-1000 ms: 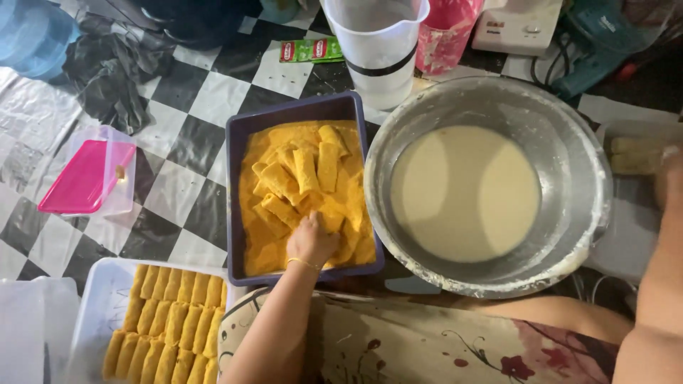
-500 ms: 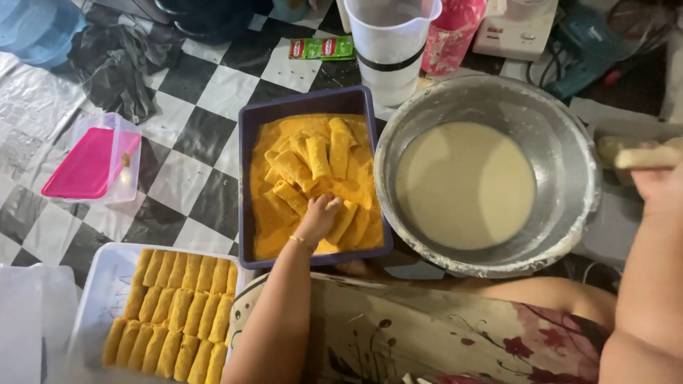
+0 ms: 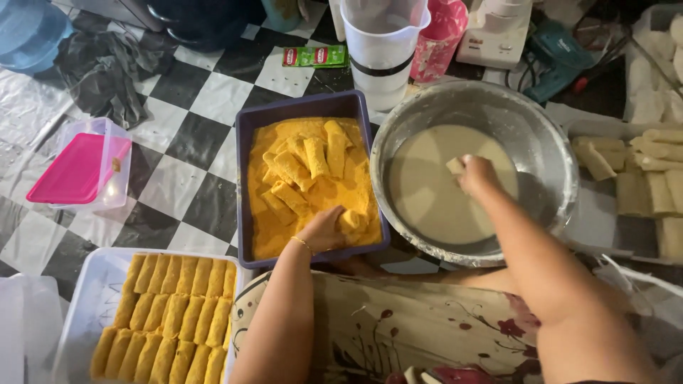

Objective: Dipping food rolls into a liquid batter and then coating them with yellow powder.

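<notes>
The pale roll (image 3: 456, 166) sat in the right hand (image 3: 478, 174), held at its end by the fingertips just over the creamy batter (image 3: 434, 192) in the round metal bowl (image 3: 548, 135). It looked like a thin wrapper rolled round a filling, so it was probably light and soft, easily dented or torn, and would turn slippery once wet with batter; a gentle pinch across its short sides or under its ends seemed the safest hold.

In the head view, the left hand (image 3: 324, 231) was curled closed round a crumb-coated roll (image 3: 351, 222) at the near right corner of the purple rectangular tray (image 3: 245, 128). That tray was filled with orange breadcrumbs (image 3: 267, 227), and several more coated rolls (image 3: 306, 167) lay in a loose heap across its middle. The dry coating probably gave a surer grip there, though hard squeezing would likely knock crumbs off.

At the lower left a white tray (image 3: 82, 306) held finished rolls (image 3: 174, 316) packed side by side in two rows. To the right of the bowl, uncoated pale rolls (image 3: 640, 171) lay on another tray. A clear measuring jug (image 3: 384, 50) stood beyond the bowl, and a small clear box with a pink lid (image 3: 78, 171) sat apart on the black-and-white chequered floor covering (image 3: 185, 107).
</notes>
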